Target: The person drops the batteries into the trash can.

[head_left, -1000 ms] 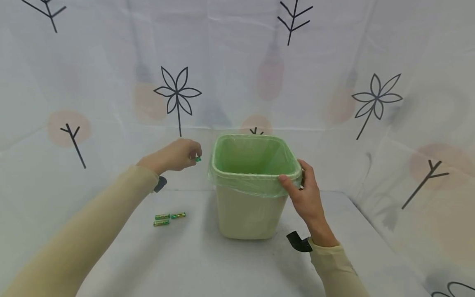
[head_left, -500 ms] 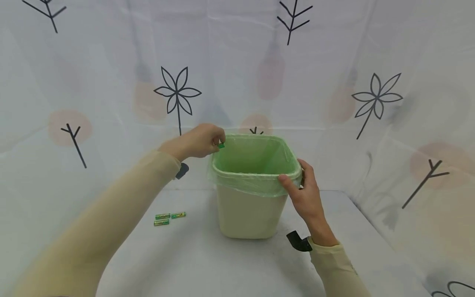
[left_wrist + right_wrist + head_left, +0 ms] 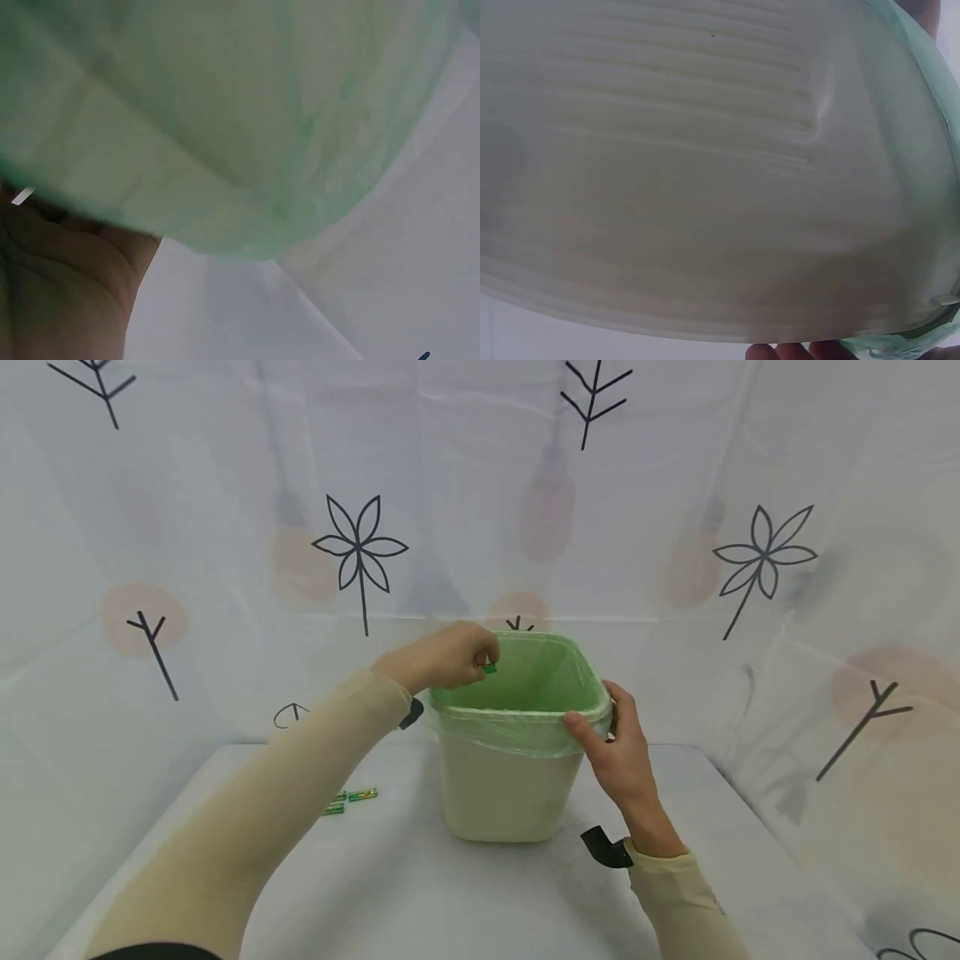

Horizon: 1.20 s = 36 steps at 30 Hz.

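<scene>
A small green battery is pinched in my left hand, over the left part of the bin's opening. The pale wastebasket stands upright on the table, lined with a thin green bin bag folded over its rim. My right hand grips the rim at the front right corner, thumb in front. In the left wrist view the bag hides most of the left hand's fingers. Wastebasket wall fills the right wrist view, with right fingertips at the bottom edge.
Green-and-gold batteries lie on the white table, left of the wastebasket. My left sleeve partly covers them. A white patterned sheet hangs behind the table.
My left hand has moved right with the battery, from beside the wastebasket to over its opening. The left forearm now covers part of the batteries on the table. The right hand keeps its grip.
</scene>
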Each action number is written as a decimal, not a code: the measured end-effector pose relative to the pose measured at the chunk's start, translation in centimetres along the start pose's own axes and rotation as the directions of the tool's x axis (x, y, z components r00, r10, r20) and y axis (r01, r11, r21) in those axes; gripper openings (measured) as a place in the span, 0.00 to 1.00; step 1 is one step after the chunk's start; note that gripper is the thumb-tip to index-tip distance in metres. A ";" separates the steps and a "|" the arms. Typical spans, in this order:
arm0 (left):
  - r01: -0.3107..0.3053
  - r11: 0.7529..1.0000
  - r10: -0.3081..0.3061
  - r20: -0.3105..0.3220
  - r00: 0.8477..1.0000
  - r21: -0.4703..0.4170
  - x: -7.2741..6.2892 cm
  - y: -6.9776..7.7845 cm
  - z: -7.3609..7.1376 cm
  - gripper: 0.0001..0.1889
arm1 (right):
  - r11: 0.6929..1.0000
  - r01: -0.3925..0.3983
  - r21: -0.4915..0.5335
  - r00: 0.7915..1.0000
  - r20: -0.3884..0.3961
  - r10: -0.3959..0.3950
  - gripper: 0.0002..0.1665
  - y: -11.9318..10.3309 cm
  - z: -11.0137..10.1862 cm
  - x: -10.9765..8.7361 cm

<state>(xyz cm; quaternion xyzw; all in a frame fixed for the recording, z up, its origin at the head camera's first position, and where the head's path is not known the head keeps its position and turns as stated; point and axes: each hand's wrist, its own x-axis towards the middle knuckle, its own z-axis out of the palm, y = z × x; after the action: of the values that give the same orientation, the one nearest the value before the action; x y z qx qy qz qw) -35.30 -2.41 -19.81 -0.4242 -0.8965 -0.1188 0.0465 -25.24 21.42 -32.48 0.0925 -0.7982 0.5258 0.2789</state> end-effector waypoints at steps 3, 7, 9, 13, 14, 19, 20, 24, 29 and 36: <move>-0.008 1.000 0.008 0.004 1.000 0.012 0.3 0.2 0.6 0.12 | 1.000 0.004 0.004 1.000 0.003 -0.004 0.42 0.0 0.0 0.0; -0.011 0.999 0.010 0.012 1.000 0.047 0.6 0.4 1.2 0.12 | 1.000 0.003 0.010 1.000 0.006 -0.003 0.42 0.0 0.0 0.0; -0.012 0.998 0.011 0.015 1.000 0.061 0.8 0.5 1.5 0.12 | 1.000 0.002 0.009 1.000 0.005 -0.002 0.42 0.1 0.0 0.0; -0.026 0.997 0.025 0.015 1.000 0.076 1.1 0.3 2.1 0.11 | 1.000 0.001 0.004 1.000 0.002 -0.001 0.42 0.1 0.0 0.0; -0.028 0.997 0.027 0.017 1.000 0.075 1.1 0.3 2.3 0.11 | 1.000 0.001 0.003 1.000 0.001 -0.001 0.42 0.1 0.0 0.0; -0.027 0.997 0.025 0.030 0.999 0.073 0.9 0.2 2.7 0.11 | 1.000 0.002 0.000 1.000 -0.002 -0.002 0.42 0.0 0.0 0.0; -0.029 0.997 0.027 0.028 0.999 0.078 0.9 0.2 2.7 0.11 | 1.000 0.001 0.001 1.000 -0.002 -0.001 0.42 0.0 0.0 0.0; -0.032 0.996 0.030 0.026 0.999 0.086 0.9 0.3 2.7 0.11 | 1.000 0.002 0.006 1.000 -0.007 -0.002 0.42 0.0 -0.1 0.0; -0.016 0.997 0.013 0.037 0.999 0.079 1.0 0.3 2.6 0.14 | 1.000 -0.002 0.003 1.000 -0.006 0.002 0.42 0.0 -0.1 0.1; -0.019 0.999 0.017 0.031 0.999 0.049 0.6 0.2 1.9 0.17 | 1.000 -0.003 -0.003 1.000 -0.001 0.003 0.42 -0.1 -0.1 0.0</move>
<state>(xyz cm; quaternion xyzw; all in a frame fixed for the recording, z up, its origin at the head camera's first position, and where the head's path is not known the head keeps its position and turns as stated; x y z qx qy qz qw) -35.49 -1.36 -21.53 -0.4328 -0.8959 -0.0896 0.0446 -25.18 21.45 -32.42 0.0908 -0.7992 0.5248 0.2787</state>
